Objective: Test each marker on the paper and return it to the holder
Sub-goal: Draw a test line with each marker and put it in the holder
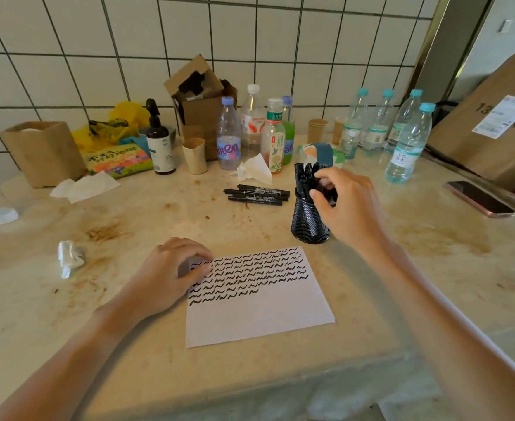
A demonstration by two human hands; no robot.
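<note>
the right hand (346,205) reaches over the rim of the black wire-mesh pen holder (309,221), its fingers curled in among the bundle of black markers (306,174) that stand upright in the holder. the thumb and fingertips close around the marker tops, though which single marker they pinch cannot be told, as the fingers hide it. the holder stands on the stained beige stone counter (147,217) directly below that grip, just beyond the top right corner of the white paper sheet (259,317).

the left hand (171,271) lies on the counter nearer the person and well to the left of the right hand's grip, fingers loosely bent, with its fingertips pressing the upper left corner of the sheet. it holds nothing. the top half of the sheet is covered in rows of short black squiggles (250,271); the lower half is bare.

three loose black markers with capped ends (257,194) lie side by side on the counter just left of the right hand's grip, apart from the holder. beyond the grip stand a soft tissue pack (320,151), several clear plastic bottles (408,144), and an open brown cardboard box (201,95) against the white tiled wall (250,34). right of the grip a pink-edged phone (479,199) lies flat. a crumpled white tissue (69,256) sits left of the left hand.
</note>
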